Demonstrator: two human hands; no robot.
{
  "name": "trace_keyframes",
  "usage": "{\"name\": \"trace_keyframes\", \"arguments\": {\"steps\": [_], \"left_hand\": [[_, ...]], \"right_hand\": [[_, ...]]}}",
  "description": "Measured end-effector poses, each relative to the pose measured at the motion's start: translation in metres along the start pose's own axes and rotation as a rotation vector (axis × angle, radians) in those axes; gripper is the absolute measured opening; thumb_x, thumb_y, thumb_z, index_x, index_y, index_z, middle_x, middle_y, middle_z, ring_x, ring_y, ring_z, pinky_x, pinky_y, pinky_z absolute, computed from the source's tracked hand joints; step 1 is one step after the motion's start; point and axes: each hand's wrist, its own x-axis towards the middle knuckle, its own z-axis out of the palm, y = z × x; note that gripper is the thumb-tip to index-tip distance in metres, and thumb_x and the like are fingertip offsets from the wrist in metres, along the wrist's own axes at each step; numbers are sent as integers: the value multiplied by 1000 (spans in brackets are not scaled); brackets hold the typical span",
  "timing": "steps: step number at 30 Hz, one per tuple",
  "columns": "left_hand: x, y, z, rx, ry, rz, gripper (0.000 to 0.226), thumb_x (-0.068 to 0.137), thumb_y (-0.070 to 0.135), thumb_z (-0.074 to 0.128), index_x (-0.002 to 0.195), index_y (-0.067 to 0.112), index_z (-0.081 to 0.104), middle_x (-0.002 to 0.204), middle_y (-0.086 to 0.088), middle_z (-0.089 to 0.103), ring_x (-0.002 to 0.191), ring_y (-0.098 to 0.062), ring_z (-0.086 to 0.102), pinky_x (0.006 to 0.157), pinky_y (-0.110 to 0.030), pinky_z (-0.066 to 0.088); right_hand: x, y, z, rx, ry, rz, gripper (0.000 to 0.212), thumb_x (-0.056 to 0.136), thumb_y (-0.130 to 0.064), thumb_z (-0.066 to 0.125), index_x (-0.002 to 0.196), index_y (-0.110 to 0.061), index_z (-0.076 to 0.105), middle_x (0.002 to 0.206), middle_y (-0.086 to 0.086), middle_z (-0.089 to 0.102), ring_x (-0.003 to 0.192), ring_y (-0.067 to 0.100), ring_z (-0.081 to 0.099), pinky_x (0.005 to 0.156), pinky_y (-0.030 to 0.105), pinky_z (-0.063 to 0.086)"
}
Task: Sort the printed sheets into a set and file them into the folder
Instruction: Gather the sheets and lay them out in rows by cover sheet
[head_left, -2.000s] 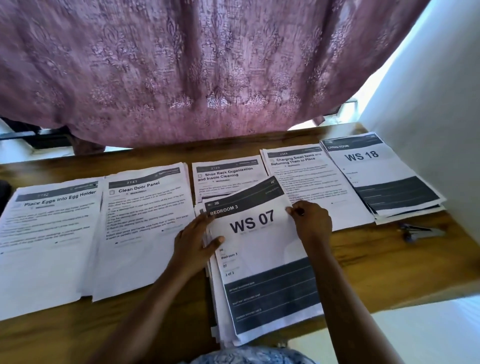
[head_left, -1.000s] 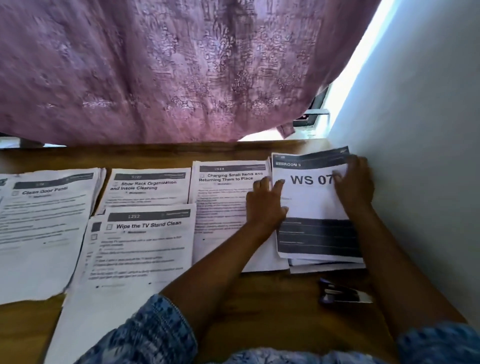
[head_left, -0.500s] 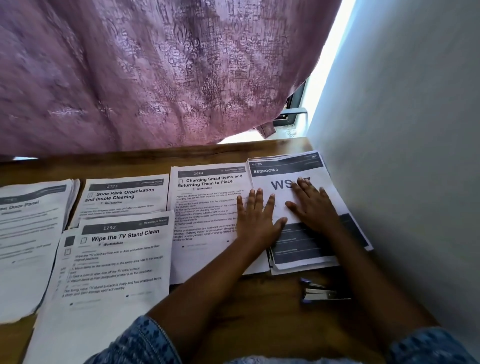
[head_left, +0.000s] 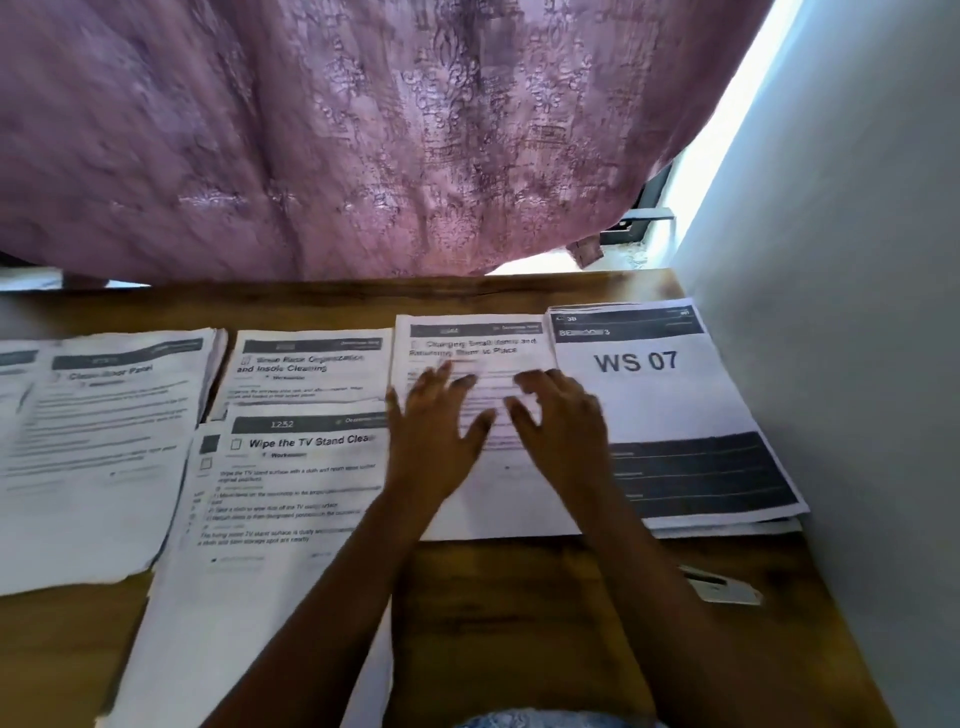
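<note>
Paper covers most of the wooden tabletop (head_left: 519, 623), laid out in flat rectangular piles side by side. At the far right, hard against the pale wall (head_left: 857, 312), sits a thick stack topped by the "WS 07" cover sheet (head_left: 670, 410), white with dark printed bands at head and foot, the edges of the lower pages showing beneath it. Just beside it lies the "Charging Small Items" sheet (head_left: 498, 509), and over this sheet are the left hand (head_left: 436, 431) and the right hand (head_left: 561, 431), both motion-blurred. Their fingers (head_left: 535, 384) are spread and loosely bent, released and grasping nothing; whether they touch the page cannot be told. Further left the "Wipe the TV Stand Clean" sheet (head_left: 270, 493) overlaps the "Shoe Rack Organization" sheet (head_left: 311, 369), next to the slightly rumpled "Clean Door Panel" pile (head_left: 104, 441). A small stapler (head_left: 722, 587) rests on bare wood near the stack. A mauve patterned curtain (head_left: 337, 130) hangs behind.
</note>
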Motion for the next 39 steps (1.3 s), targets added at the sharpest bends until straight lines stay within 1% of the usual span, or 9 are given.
{"name": "trace_keyframes", "arguments": {"steps": [7, 15, 19, 22, 26, 29, 31, 34, 39], "left_hand": [[-65, -121, -16, -21, 145, -186, 43, 87, 32, 67, 127, 18, 59, 139, -8, 54, 132, -32, 45, 109, -61, 28], [-87, -153, -6, -46, 63, -66, 53, 88, 50, 41, 129, 24, 59, 138, -6, 55, 128, -29, 50, 100, -51, 43], [-87, -153, -1, -145, 46, -91, 58, 85, 58, 37, 135, 31, 53, 146, 1, 45, 137, -23, 37, 109, -48, 29], [-85, -157, -8, -430, 12, -127, 63, 82, 61, 41, 136, 30, 51, 148, 5, 41, 139, -16, 32, 115, -42, 24], [-82, -171, -27, -735, 99, -198, 65, 83, 52, 55, 141, 26, 43, 150, 0, 37, 138, -14, 32, 115, -40, 30], [-77, -191, -48, -882, 130, -242, 75, 84, 42, 66, 147, 29, 29, 153, 3, 32, 139, -15, 33, 109, -37, 38], [-76, -205, -65, -992, 115, -223, 73, 86, 24, 70, 146, 30, 30, 143, 9, 45, 126, -6, 49, 96, -26, 50], [-79, -232, -95, -1001, 188, -244, 58, 86, 5, 68, 135, 28, 48, 118, 16, 60, 99, 8, 61, 73, -9, 49], [-69, -316, -141, -746, 352, -300, 41, 86, 3, 67, 121, 23, 62, 111, -1, 67, 81, -2, 62, 70, -5, 45]], "right_hand": [[-18, -59, 49, 142, -345, 272, 27, 89, -47, 59, 97, -21, 58, 84, -10, 57, 80, 12, 57, 69, 27, 43], [-16, -100, 75, 131, -482, 418, 37, 82, -51, 65, 84, -15, 59, 76, -4, 60, 74, 16, 56, 63, 29, 41], [-15, -113, 75, 47, -382, 441, 31, 84, -45, 66, 77, -16, 56, 69, -5, 57, 70, 18, 56, 59, 27, 35], [-15, -118, 71, -37, -326, 366, 29, 87, -42, 63, 70, -21, 52, 70, -4, 56, 72, 20, 55, 62, 28, 36], [-13, -112, 61, 58, -132, 211, 22, 90, -34, 61, 93, -13, 68, 82, 0, 62, 81, 24, 60, 68, 35, 50], [3, -127, 47, 311, -66, 231, 11, 94, -27, 57, 86, -21, 61, 77, -5, 60, 72, 13, 59, 65, 29, 47], [18, -143, 43, 462, -18, 307, 18, 96, -26, 55, 78, -25, 56, 74, -5, 61, 70, 12, 59, 65, 26, 47], [42, -166, 50, 589, -46, 348, 22, 93, -40, 55, 83, -22, 63, 80, 1, 69, 78, 22, 66, 74, 38, 53], [79, -224, 123, 623, -117, 362, 26, 89, -31, 62, 72, -12, 63, 70, 4, 66, 65, 13, 57, 65, 40, 48]]}}
